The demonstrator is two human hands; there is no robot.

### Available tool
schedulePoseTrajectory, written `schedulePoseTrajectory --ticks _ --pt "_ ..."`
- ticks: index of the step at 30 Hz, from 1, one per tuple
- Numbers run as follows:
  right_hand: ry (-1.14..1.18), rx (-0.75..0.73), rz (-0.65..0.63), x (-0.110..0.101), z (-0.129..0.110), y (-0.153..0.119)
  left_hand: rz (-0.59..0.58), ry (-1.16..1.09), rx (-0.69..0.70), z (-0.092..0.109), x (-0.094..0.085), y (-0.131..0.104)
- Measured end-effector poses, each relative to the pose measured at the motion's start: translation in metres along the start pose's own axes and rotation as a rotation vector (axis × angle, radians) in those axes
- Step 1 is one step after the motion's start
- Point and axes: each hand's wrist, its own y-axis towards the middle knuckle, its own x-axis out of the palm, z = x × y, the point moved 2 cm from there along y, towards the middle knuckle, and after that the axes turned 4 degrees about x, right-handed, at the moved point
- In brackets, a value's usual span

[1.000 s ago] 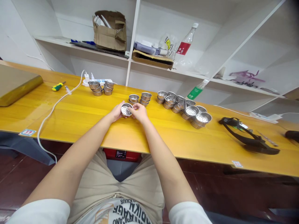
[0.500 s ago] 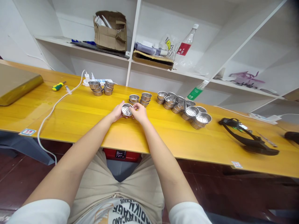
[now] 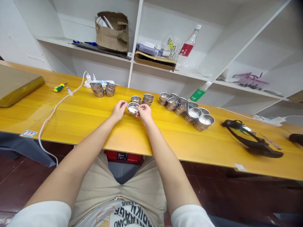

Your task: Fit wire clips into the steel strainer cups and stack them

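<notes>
A perforated metal strainer cup (image 3: 133, 108) is pinched at its right rim between the thumb and fingers of my right hand (image 3: 145, 113). It faces up, just in front of two short stacks of like cups. My left hand (image 3: 119, 111) is at the cup's left, slightly apart from it, holding nothing, its fingers loosely bent. Behind the held cup stand the left stack (image 3: 135, 99) and the right stack (image 3: 148, 98), partly covered by the cup and my right hand.
More strainer cups (image 3: 172, 101) crowd together at the right, and two stacks (image 3: 96, 86) stand by a power strip (image 3: 104, 83). A white cable (image 3: 55, 107) crosses the table at left, near a screwdriver (image 3: 59, 87). A black head strap (image 3: 251, 138) lies far right.
The strainer cup has moved a little right and away from me, closer to the stacks. My left hand has let go of it; my right hand keeps its hold.
</notes>
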Motion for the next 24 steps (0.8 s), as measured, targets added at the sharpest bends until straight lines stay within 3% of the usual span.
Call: schedulePoseTrajectory --ticks 3,7,11,19,24 --pt "0.076 -0.086 0.140 -0.009 -0.004 0.006 0.141 0.161 0.107 0.002 -0.009 0.003" --pt "0.136 -0.220 0.321 -0.025 -0.009 0.016 0.255 0.262 0.087 0.001 -0.016 0.006" --pt "0.067 -0.260 0.295 -0.023 -0.008 0.032 0.199 0.301 0.066 -0.002 -0.015 0.006" --pt "-0.189 -0.232 0.204 0.019 -0.028 0.088 0.122 0.350 0.075 -0.004 -0.013 0.004" --pt "-0.326 -0.138 0.223 0.032 -0.028 0.092 0.131 0.339 0.044 -0.004 -0.014 0.005"
